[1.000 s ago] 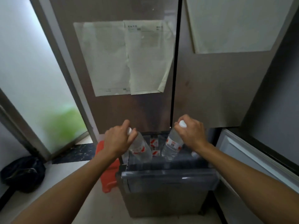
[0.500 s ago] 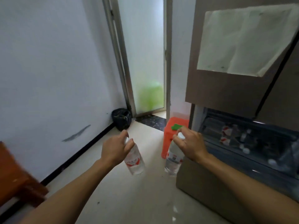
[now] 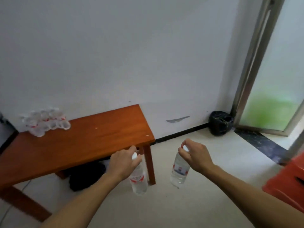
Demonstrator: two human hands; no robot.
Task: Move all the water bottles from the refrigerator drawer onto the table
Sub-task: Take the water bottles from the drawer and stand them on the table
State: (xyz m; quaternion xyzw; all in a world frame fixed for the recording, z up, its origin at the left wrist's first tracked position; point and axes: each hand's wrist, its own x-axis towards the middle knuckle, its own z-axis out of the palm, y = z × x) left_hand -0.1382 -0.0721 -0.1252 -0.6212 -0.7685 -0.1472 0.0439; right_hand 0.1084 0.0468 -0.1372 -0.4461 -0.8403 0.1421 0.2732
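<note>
Above the pale floor, beside the wooden table: left hand grips a water bottle by its white-capped neck, bottle hanging tilted in front of the table's near leg. Right hand pinches a second water bottle at the cap — hanging clear of the floor, apart from the first. On the table's far end against the wall, a cluster of bottles — blurred, count unclear. Black bag in the corner by a frosted door; red stool at right edge.

Left-hand bottle, right-hand bottle (both white-capped) near the table
</note>
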